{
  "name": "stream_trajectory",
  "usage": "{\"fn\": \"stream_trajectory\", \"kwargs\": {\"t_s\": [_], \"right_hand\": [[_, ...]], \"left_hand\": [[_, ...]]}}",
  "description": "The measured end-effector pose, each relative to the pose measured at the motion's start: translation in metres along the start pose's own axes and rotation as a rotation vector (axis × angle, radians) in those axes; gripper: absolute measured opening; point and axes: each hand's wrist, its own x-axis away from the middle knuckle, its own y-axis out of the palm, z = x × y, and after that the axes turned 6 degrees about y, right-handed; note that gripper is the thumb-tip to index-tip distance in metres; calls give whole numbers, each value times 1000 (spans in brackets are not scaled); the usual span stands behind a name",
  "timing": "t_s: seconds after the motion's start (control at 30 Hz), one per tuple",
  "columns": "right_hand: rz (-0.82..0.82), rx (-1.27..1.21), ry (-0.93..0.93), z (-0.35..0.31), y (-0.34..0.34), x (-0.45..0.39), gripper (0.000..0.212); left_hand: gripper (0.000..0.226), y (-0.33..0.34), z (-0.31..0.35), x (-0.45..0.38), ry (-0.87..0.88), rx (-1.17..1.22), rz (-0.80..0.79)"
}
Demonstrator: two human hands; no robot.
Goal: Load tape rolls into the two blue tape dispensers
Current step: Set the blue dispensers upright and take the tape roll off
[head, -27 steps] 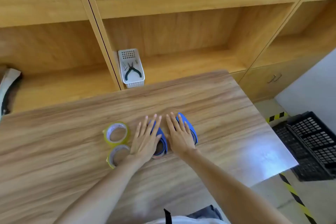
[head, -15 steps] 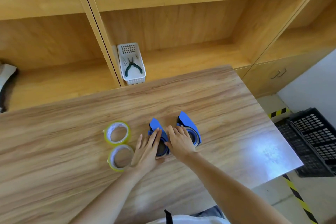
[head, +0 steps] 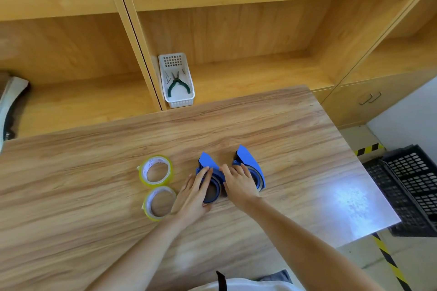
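Head camera looks down on a wood-grain table [head: 94,208] where two blue plastic tape dispensers stand side by side near the middle. The left blue dispenser [head: 209,176] shows a round hub opening at its near end and a pointed blue flap at its far end. The right blue dispenser [head: 250,165] has the same form, with a grey band visible around its ring. Both point away from the person, long axes running near to far and leaning slightly left.

The left hand [head: 192,198] lies against the left side of the left dispenser, fingers extended along its body. The right hand [head: 238,183] rests between the two dispensers with fingers curled over the right one. Whether either hand truly grips cannot be told.

Two yellowish clear tape rolls lie flat to the left: a far roll [head: 156,170] with small red print on its core, unreadable, and a near roll [head: 159,203] touching the left wrist.

On the shelf behind, a white plastic basket [head: 186,101] holds green-handled pliers [head: 177,85].
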Motion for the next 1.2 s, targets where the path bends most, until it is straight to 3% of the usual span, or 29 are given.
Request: {"fn": "stream_trajectory", "kwargs": {"t_s": [0.3,0.53,0.7,0.87,1.07,1.2], "right_hand": [[-41,8,-20,3,-7,-1,73],[-77,21,-3,2,-19,-1,61],[-145,68,-18,1,-32,-5,73],[-167,17,-51,2,-30,-4,77],[-98,-102,-41,8,-17,10,59],[-71,-144,-79,4,-18,20,55]], "left_hand": [[111,1,-17,1,42,219,36],[106,-13,-6,8,54,339,165],[101,-31,0,23,38,315,242],[99,-20,6,61,122,193,210],[105,18,-5,114,238,117,51],[103,26,-10,131,194,91,5]]}}
